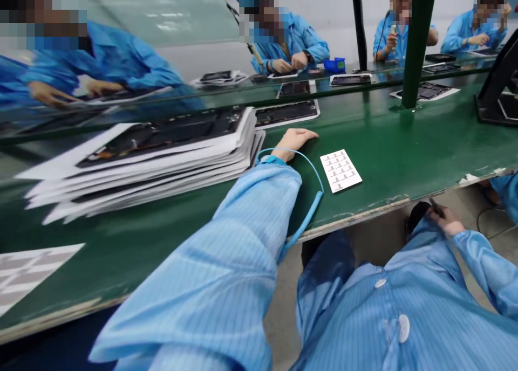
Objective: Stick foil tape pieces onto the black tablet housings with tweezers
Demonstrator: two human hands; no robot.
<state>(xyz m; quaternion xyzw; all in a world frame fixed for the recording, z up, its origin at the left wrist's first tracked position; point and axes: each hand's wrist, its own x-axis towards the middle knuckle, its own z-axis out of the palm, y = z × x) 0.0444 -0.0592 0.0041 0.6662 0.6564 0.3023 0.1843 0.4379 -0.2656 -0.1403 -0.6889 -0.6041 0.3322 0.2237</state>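
My left hand (294, 140) rests palm down on the green table (404, 150), fingers flat, beside a stack of white trays holding dark flat devices (154, 155). A blue coiled wrist strap cord (311, 198) loops from my left wrist over the table edge. A white sheet of small labels (340, 170) lies just right of that hand. My right hand (445, 222) is down below the table edge by my lap, fingers pinched on a small dark object (435, 206) I cannot make out.
Another white sheet (28, 271) lies at the near left. More dark devices on white trays (287, 112) line the far side. A green post (416, 42) and a black stand (499, 85) rise at right. Several people in blue coats work across the table.
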